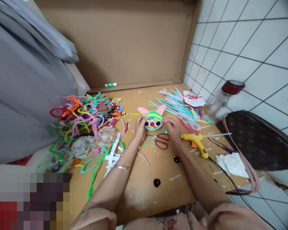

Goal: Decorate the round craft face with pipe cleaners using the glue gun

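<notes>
Both hands clamp 1 small round face with pink ears, googly eyes and a red nose at the middle of the cardboard board: the left hand closes on its 9 o'clock side, the right hand on its 3 o'clock side.

Red-handled scissors lie at 5 o'clock just beside the face, and the yellow glue gun sits near the right hand at 3 o'clock, its cord running toward 5 o'clock. A sleeve or wrist could snag that cord and drag the nozzle against skin, and a hard squeeze could shed the glued eyes.

A pile of pipe cleaners lies at 9 o'clock. The brown bag at 3 o'clock bears a repeating monogram, too small to read
</notes>
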The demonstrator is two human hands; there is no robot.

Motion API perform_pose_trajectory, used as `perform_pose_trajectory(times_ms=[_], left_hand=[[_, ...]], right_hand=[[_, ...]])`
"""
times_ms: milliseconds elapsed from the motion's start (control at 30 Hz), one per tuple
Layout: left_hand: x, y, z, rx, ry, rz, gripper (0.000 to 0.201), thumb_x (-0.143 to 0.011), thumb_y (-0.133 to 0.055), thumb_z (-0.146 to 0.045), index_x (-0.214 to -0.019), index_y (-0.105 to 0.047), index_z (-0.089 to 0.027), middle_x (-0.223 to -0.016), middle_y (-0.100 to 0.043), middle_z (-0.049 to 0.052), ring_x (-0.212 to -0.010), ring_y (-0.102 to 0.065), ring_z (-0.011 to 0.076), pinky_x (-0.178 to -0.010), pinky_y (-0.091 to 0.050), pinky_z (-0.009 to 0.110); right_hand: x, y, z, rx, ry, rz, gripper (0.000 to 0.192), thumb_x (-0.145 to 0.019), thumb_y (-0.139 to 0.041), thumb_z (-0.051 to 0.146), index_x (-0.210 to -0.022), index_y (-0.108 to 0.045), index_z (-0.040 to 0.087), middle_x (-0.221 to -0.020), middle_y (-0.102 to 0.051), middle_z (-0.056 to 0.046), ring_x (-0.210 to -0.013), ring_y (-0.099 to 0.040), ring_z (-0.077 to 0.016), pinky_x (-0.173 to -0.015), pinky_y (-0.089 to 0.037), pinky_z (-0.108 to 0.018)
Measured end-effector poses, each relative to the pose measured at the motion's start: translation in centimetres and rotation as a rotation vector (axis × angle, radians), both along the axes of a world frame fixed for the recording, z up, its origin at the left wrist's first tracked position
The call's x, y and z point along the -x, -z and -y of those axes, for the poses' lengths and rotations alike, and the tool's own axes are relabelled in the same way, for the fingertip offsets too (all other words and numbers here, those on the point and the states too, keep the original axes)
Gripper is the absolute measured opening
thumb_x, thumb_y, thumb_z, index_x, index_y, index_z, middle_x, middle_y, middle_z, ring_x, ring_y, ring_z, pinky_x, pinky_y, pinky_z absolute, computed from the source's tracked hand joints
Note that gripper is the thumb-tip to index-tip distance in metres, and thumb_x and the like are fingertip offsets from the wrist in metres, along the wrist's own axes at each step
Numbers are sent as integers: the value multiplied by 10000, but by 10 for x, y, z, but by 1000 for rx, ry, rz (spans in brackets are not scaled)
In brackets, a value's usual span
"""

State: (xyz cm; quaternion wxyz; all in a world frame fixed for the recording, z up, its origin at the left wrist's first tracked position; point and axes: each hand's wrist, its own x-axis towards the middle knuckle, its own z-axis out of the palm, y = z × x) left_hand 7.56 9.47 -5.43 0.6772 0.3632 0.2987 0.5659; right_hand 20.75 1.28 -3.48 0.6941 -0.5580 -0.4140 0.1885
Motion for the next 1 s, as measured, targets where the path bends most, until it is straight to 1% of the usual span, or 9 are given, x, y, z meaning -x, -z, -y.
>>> perform_pose_trajectory(times_ms=[133, 267, 433, 567, 767, 900, 1000], left_hand=[[-2, 2, 0, -28, -23, -3, 352, -679, -802, -408, -936, -672, -206, -914, -725, 9, -851, -650, 175, -842, -495, 304], [-2, 1, 0, -2, -35, 35, 357, -639, -840, -396, -895, -682, -203, -881, -725, -6, -820, -644, 156, -835, -497, 286], [-2, -4, 2, 4, -33, 35, 396, -594, -867, -433, -845, -663, -204, -861, -728, -7, -816, -650, 158, -838, -501, 285], [-1, -5, 2, -11, -24, 6, 393, -612, -843, -453, -846, -644, -209, -862, -719, -7, -830, -650, 161, -849, -495, 292], [-1, -5, 3, -25, -17, -12, 371, -633, -823, -437, -869, -649, -211, -857, -721, -5, -850, -669, 174, -846, -496, 306], [-1, -7, 4, -18, -13, 12, 352, -631, -836, -412, -853, -655, -207, -864, -738, -2, -825, -675, 168, -842, -513, 304], [0, -7, 3, -7, -5, 16, 362, -622, -845, -411, -856, -659, -208, -866, -736, -5, -833, -675, 167, -837, -509, 296]], right_hand=[[0, -1, 0, 12, -10, -12, 239, -779, -654, 426, -694, -757, 228, -893, -796, -57, -916, -722, -255, -916, -552, -419], [-1, -1, -1, 22, -41, -92, 229, -760, -691, 446, -703, -772, 240, -899, -801, -48, -958, -727, -263, -962, -537, -432], [-4, 3, -4, 47, -78, -187, 244, -695, -754, 482, -695, -783, 240, -899, -807, -47, -963, -726, -261, -985, -530, -442], [-5, 5, -6, 69, -98, -238, 261, -631, -815, 479, -681, -772, 227, -902, -801, -59, -955, -724, -261, -987, -529, -446], [-4, 5, -7, 86, -92, -327, 280, -518, -870, 447, -627, -738, 225, -841, -786, -45, -901, -711, -247, -921, -551, -428], [-5, 4, -8, 114, -93, -370, 270, -506, -865, 411, -640, -739, 213, -812, -774, -38, -869, -699, -228, -882, -550, -397], [-5, 3, -13, 150, -101, -400, 257, -493, -851, 400, -618, -725, 215, -752, -764, -17, -787, -681, -201, -830, -549, -366]])
